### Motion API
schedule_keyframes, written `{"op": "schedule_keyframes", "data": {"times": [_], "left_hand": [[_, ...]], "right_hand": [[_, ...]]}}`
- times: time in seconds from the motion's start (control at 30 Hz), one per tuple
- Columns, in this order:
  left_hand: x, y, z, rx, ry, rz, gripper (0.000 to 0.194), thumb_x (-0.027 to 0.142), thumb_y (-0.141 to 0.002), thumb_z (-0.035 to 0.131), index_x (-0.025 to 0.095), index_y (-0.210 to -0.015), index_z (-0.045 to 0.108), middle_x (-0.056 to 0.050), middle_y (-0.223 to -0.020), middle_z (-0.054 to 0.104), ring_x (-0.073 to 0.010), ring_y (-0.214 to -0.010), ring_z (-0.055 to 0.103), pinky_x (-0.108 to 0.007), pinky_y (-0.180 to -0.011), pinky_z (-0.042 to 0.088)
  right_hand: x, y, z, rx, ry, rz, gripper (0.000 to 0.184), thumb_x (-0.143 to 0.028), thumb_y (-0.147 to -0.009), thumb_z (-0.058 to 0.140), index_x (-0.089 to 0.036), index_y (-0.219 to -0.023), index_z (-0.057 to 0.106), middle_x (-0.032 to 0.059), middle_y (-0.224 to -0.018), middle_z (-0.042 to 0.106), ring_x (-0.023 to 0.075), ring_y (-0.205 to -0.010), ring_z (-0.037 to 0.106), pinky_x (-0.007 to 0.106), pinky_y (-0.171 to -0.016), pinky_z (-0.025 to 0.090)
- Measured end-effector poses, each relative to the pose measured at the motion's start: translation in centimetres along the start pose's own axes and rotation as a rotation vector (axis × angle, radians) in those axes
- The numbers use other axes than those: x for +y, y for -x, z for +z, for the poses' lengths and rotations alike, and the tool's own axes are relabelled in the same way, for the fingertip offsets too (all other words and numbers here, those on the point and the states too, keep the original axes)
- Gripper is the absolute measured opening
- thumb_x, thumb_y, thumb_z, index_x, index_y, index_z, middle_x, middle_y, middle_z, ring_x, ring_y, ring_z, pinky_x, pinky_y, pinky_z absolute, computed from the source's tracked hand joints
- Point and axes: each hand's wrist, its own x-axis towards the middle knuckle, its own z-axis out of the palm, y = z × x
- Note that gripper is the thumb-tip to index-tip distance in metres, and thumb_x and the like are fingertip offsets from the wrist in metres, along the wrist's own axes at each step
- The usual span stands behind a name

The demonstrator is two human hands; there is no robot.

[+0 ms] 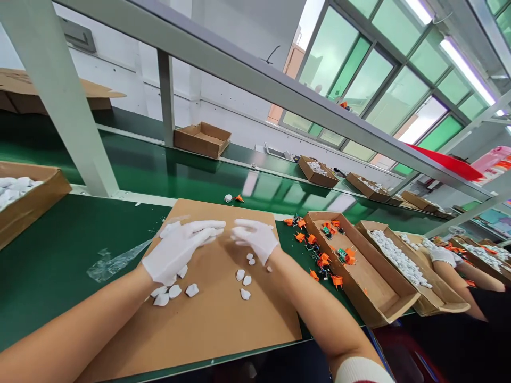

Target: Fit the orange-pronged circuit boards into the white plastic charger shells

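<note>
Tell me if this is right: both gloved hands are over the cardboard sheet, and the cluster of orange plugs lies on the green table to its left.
Wrong side: in the head view, the cluster of orange plugs lies on the green table to the right of the cardboard sheet. The rest holds.

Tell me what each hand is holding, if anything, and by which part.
No held thing shows in the left hand or the right hand, but their undersides are hidden, so whether either grips something small cannot be told.

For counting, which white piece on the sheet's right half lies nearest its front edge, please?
The single white piece below two pairs; others sit farther back.
</note>
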Motion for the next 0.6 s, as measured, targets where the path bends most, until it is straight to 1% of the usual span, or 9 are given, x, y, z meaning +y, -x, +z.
{"op": "schedule_keyframes", "data": {"times": [0.07,0.13,0.23,0.3,0.4,0.47,0.53,0.57,0.6], "left_hand": [[-0.7,0.3,0.4,-0.016,-0.140,0.121,0.042,0.051,-0.090,0.054,0.031,-0.121,0.075,-0.002,-0.139,0.065,-0.0317,-0.133,0.058,-0.048,-0.119,0.039],[-1.7,0.3,0.6,-0.027,-0.260,0.224,0.045,0.048,-0.096,0.045,0.033,-0.130,0.070,0.002,-0.145,0.060,-0.0286,-0.141,0.050,-0.046,-0.123,0.033],[-2.9,0.1,0.8,-0.012,-0.353,0.280,0.047,0.045,-0.098,0.041,0.030,-0.136,0.066,0.001,-0.146,0.058,-0.0260,-0.140,0.052,-0.040,-0.121,0.037],[-3.1,0.1,0.9,-0.035,-0.392,0.302,0.048,0.044,-0.098,0.041,0.029,-0.138,0.065,0.001,-0.146,0.059,-0.0261,-0.139,0.052,-0.038,-0.122,0.036],[-2.5,0.9,1.1,-0.162,-0.371,0.281,0.052,0.045,-0.099,0.040,0.031,-0.148,0.054,0.002,-0.153,0.052,-0.0272,-0.145,0.044,-0.040,-0.124,0.032],[-1.9,1.7,1.2,-0.244,-0.279,0.173,0.064,0.050,-0.098,0.041,0.033,-0.159,0.031,0.002,-0.162,0.038,-0.0298,-0.149,0.037,-0.041,-0.116,0.043],[-1.6,2.3,1.1,-0.272,-0.171,0.051,0.078,0.057,-0.097,0.043,0.038,-0.163,0.006,0.002,-0.169,0.021,-0.0326,-0.153,0.029,-0.038,-0.097,0.058],[-1.5,2.5,0.9,-0.263,-0.130,0.027,0.081,0.059,-0.096,0.042,0.039,-0.162,-0.001,0.003,-0.170,0.015,-0.0332,-0.154,0.025,-0.036,-0.090,0.060],[-1.4,2.5,0.8,-0.246,-0.110,0.033,0.082,0.060,-0.095,0.043,0.040,-0.162,-0.001,0.002,-0.171,0.013,-0.0337,-0.154,0.024,-0.035,-0.088,0.061]], "right_hand": [[-0.1,1.8,2.5,-0.098,-0.199,-0.017,0.057,-0.057,-0.072,0.080,-0.022,-0.115,0.072,0.0050,-0.110,0.076,0.0219,-0.100,0.073,0.038,-0.095,0.059],[-0.1,3.0,4.2,-0.186,-0.350,-0.024,0.061,-0.063,-0.065,0.083,-0.021,-0.108,0.074,0.0057,-0.109,0.076,0.0229,-0.101,0.072,0.039,-0.099,0.057],[0.3,3.4,5.1,-0.297,-0.608,0.005,0.059,-0.063,-0.067,0.083,-0.020,-0.106,0.073,0.0059,-0.107,0.074,0.0207,-0.103,0.070,0.038,-0.101,0.055],[0.8,3.2,5.1,-0.329,-0.719,0.028,0.056,-0.064,-0.068,0.084,-0.020,-0.101,0.072,0.0045,-0.099,0.073,0.0180,-0.096,0.069,0.035,-0.097,0.055],[1.5,2.9,4.9,-0.317,-0.714,0.023,0.059,-0.070,-0.059,0.086,-0.021,-0.085,0.068,-0.0009,-0.078,0.065,0.0144,-0.079,0.064,0.031,-0.086,0.056],[1.5,3.0,4.5,-0.301,-0.685,0.015,0.058,-0.069,-0.054,0.088,-0.021,-0.077,0.064,-0.0039,-0.071,0.058,0.0122,-0.073,0.060,0.029,-0.082,0.055],[1.2,3.2,3.9,-0.279,-0.621,0.009,0.053,-0.062,-0.056,0.091,-0.022,-0.079,0.065,-0.0042,-0.073,0.059,0.0112,-0.073,0.061,0.027,-0.081,0.054],[1.0,3.3,3.5,-0.267,-0.559,0.009,0.050,-0.059,-0.060,0.090,-0.022,-0.085,0.068,-0.0030,-0.078,0.063,0.0116,-0.076,0.063,0.027,-0.080,0.054],[0.8,3.3,2.8,-0.246,-0.466,0.014,0.045,-0.056,-0.066,0.087,-0.023,-0.093,0.070,-0.0015,-0.085,0.067,0.0122,-0.079,0.065,0.027,-0.079,0.055]]}}
